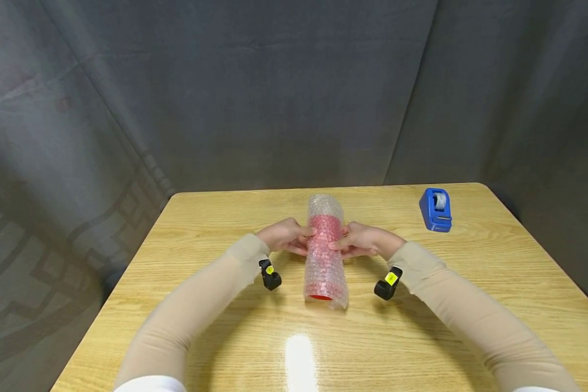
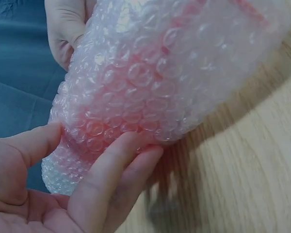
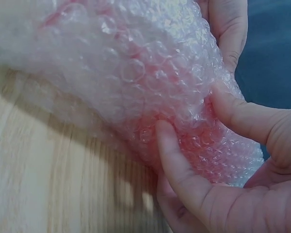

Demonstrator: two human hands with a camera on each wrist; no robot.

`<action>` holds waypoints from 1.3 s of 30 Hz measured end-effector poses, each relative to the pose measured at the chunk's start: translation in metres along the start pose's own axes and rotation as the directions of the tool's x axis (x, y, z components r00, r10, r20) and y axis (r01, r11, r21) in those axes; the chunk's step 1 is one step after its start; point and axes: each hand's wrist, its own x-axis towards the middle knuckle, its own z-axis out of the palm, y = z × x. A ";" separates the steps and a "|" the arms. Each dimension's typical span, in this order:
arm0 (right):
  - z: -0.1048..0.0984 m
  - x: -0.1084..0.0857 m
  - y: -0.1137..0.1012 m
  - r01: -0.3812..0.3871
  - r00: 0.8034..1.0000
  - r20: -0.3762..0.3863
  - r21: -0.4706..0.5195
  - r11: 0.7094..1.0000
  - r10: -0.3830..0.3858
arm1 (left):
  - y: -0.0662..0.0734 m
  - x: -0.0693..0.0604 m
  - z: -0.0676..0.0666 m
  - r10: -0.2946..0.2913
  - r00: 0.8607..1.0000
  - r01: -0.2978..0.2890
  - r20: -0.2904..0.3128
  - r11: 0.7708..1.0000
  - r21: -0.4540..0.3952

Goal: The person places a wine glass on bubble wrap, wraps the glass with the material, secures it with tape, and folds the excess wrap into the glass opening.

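A long, rounded red object wrapped in clear bubble wrap lies lengthwise in the middle of the table, its ends pointing toward and away from me. At its near end a bit of bare red shows inside the open wrap. My left hand grips the roll's left side, with thumb and fingers pressed against the bubbles. From the opposite side my right hand holds it in the same way, its fingers on the wrap. What the red object is cannot be told through the wrap.
A blue tape dispenser with a roll of tape stands at the table's back right. The wooden table ends before a dark grey curtain. Each wrist carries a small black camera.
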 end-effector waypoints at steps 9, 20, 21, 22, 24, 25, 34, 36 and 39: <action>0.003 0.012 0.011 0.040 0.993 0.100 0.166 0.985 -0.057 | 0.004 -0.008 -0.005 0.015 0.999 -0.012 -0.035 0.997 0.080; -0.001 0.007 0.015 0.007 0.998 0.061 0.152 0.988 -0.016 | 0.010 -0.008 0.010 0.068 0.992 -0.049 -0.104 0.983 0.175; -0.002 0.007 0.014 0.002 0.998 0.060 0.152 0.988 -0.011 | 0.010 -0.009 0.011 0.068 0.992 -0.047 -0.109 0.982 0.184; -0.002 0.006 0.014 -0.005 0.998 0.058 0.153 0.988 -0.004 | 0.011 -0.009 0.012 0.069 0.991 -0.047 -0.112 0.981 0.190; -0.004 0.004 0.014 -0.012 0.998 0.068 0.170 0.985 0.001 | 0.012 -0.009 0.014 0.073 0.991 -0.049 -0.114 0.979 0.196; -0.004 0.004 0.013 -0.016 0.997 0.077 0.182 0.983 0.002 | 0.013 -0.009 0.015 0.074 0.991 -0.051 -0.113 0.978 0.202; -0.012 0.001 0.014 -0.065 0.986 0.165 0.355 0.933 0.006 | 0.016 -0.010 0.018 0.080 0.991 -0.053 -0.106 0.971 0.234; -0.010 0.001 0.013 -0.078 0.987 0.157 0.371 0.925 0.020 | 0.016 -0.010 0.018 0.074 0.991 -0.048 -0.108 0.972 0.230; -0.007 0.002 0.010 -0.075 0.991 0.133 0.350 0.934 0.030 | 0.016 -0.010 0.018 0.071 0.992 -0.045 -0.109 0.974 0.222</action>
